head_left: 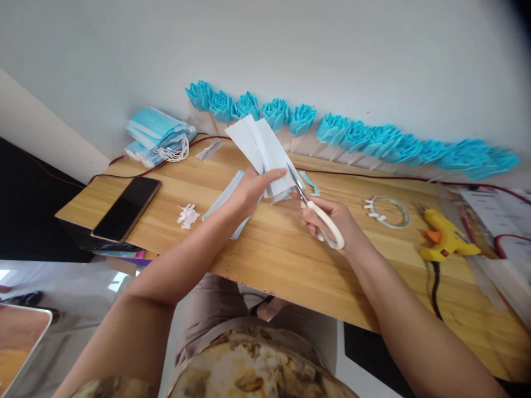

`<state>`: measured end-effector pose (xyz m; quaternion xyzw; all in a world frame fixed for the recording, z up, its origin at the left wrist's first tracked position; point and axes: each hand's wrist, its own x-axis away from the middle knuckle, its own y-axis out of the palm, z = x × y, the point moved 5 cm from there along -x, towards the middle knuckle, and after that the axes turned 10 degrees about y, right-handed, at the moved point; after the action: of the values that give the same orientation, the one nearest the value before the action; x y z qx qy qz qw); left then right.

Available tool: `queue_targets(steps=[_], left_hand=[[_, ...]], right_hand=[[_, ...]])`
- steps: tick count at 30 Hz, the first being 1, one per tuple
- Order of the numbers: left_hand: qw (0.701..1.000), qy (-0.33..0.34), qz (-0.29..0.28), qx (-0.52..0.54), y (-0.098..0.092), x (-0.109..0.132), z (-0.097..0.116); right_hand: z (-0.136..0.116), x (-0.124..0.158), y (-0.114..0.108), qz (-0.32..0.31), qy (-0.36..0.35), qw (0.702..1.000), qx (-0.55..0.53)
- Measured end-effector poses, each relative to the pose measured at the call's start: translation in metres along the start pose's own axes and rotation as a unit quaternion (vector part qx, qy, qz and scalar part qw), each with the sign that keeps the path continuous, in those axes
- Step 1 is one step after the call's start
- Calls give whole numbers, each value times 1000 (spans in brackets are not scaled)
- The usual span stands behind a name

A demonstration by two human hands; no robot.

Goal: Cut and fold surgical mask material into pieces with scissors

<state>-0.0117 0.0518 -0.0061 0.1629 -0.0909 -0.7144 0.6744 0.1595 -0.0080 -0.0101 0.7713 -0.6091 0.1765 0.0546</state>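
My left hand point(254, 190) is closed on white fabric sheets point(271, 146), which look like opened-out face mask layers, thumb on top. In my right hand point(326, 213) is a pair of scissors point(329, 224) with white handles, fingers wrapped in the loops. Their blades lie against the right edge of the sheets; whether they are cutting through is hard to tell. Beneath and beside my left hand, cut blue strips point(224, 194) rest on the table. A small blue offcut point(310, 183) lies just beyond the scissors.
Blue flowers point(276, 113) on sticks line the wall. A stack of blue face masks point(155, 132) and a black phone point(127, 209) are at left, near white scraps point(188, 216). At right lie a tape roll point(390, 212) and a yellow glue gun point(446, 235) with its cord.
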Motion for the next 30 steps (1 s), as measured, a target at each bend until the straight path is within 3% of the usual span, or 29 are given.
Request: queue_targets(steps=[30], left_hand=[[1000, -20, 13, 15, -2, 0, -5]], right_hand=[[-3, 1, 2, 24, 19, 1000, -5]])
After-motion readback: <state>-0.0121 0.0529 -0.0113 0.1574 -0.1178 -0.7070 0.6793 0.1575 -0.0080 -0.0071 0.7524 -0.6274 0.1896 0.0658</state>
